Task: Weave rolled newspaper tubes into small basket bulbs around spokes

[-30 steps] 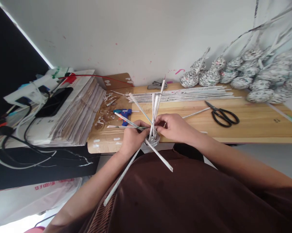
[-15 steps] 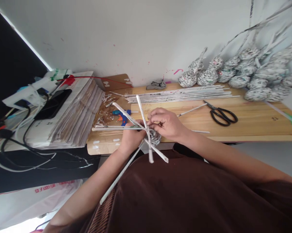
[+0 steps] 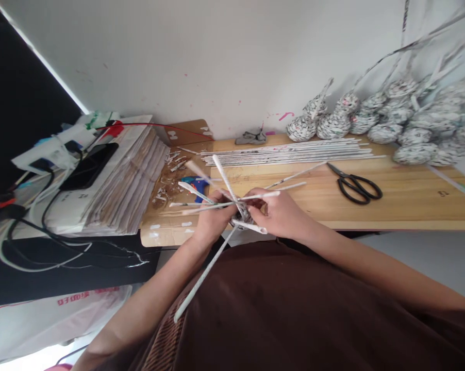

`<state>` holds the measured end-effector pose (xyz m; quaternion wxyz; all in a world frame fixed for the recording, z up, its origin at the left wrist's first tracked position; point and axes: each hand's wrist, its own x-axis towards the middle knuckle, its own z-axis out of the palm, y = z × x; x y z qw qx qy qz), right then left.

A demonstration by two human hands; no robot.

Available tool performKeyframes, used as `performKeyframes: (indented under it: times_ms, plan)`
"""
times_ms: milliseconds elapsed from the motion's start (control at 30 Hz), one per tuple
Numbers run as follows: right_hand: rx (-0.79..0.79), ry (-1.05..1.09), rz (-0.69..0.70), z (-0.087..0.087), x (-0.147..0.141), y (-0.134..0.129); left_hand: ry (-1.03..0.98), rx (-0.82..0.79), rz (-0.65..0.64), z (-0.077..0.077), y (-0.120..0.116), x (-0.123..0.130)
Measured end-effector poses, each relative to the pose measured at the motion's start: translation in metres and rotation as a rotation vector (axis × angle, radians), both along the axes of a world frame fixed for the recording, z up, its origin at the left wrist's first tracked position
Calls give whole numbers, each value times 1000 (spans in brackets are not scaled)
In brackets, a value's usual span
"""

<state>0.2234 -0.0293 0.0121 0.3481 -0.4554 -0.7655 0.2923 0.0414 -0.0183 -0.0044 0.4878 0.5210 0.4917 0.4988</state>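
A small woven paper piece (image 3: pixel 241 216) with several rolled paper tubes sticking out of it is held between my two hands, just above my lap at the table's front edge. My left hand (image 3: pixel 216 214) wraps its left side, fingers closed round the piece and tube bases. On the right, my right hand (image 3: pixel 271 210) has its fingers closed at the weave, beside the crossing tubes. One long tube (image 3: pixel 203 278) slants down to the left over my clothing. The fingertips are partly hidden by tubes.
Black scissors (image 3: pixel 355 186) lie right of my hands on the wooden table (image 3: pixel 410 206). Behind are a row of paper tubes (image 3: pixel 286 153) and several woven gourd shapes (image 3: pixel 335 123). A blue glue gun (image 3: pixel 199 188), paper stack (image 3: pixel 120 190), phone (image 3: pixel 89 166) and cables are left.
The woven piece and its tubes have turned, and the tubes point in different directions. My right hand has moved slightly right and down, with its fingers lower at the weave. The view has shifted slightly.
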Motion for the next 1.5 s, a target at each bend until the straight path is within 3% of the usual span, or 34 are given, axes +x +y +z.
performKeyframes:
  times_ms: [233, 367, 567, 633, 733, 900, 1167, 1300, 1500]
  plan:
    - [-58, 85, -80, -10, -7, 1, -85, -2, -13, -8, -4, -2]
    - [-84, 60, -99, -10, -6, 1, -33, 19, 2, -9, -4, -4]
    - [244, -157, -104, -9, 1, 6, 23, 25, 33, -4, -8, -2]
    - [274, -210, -108, -10, 2, 11, 12, 17, 34, -4, -9, -1]
    - [155, -186, -134, -14, -1, 18, -4, 15, 56, -4, -10, 1]
    - [-154, 233, -168, -17, -11, 24, 71, 39, 20, -2, -12, 2]
    - [-133, 405, -245, -15, -16, 16, 78, 37, -1, 2, -15, -2]
    - [-25, 315, -174, -12, -13, 13, 67, 44, 36, 0, -13, 0]
    - [249, -112, -116, -7, -4, 9, 61, 31, 62, 1, -10, 1]
